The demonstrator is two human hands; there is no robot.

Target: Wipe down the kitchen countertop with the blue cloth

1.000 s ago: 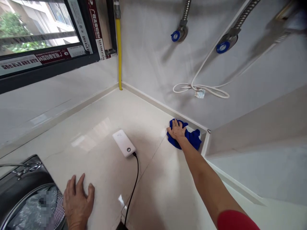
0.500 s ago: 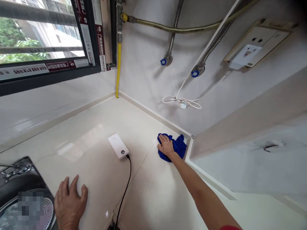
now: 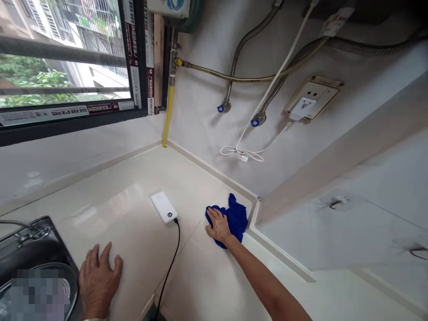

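My right hand [image 3: 219, 226] reaches out to the counter near the wall corner and presses a crumpled blue cloth [image 3: 238, 217] against the surface. Its fingers lie close together over the cloth's left part, and the rest bunches up to the right of the hand. My left hand [image 3: 98, 276] rests on the counter beside the sink's edge, fingers apart, with nothing in it. Between the two hands lies a white power bank [image 3: 164, 207], with a black cable [image 3: 172, 263] plugged into its near end.
A dark sink [image 3: 55, 249] with a blurred-out patch stands at the left. Along the back wall run a yellow gas pipe [image 3: 169, 116], metal hoses [image 3: 236, 58], a looped white cord [image 3: 256, 156] and a socket [image 3: 323, 96]. At the upper left is a barred window [image 3: 67, 67].
The view has tilted up a little, showing more of the upper wall. My right hand and the blue cloth have slid slightly towards me. The left hand stays in place.
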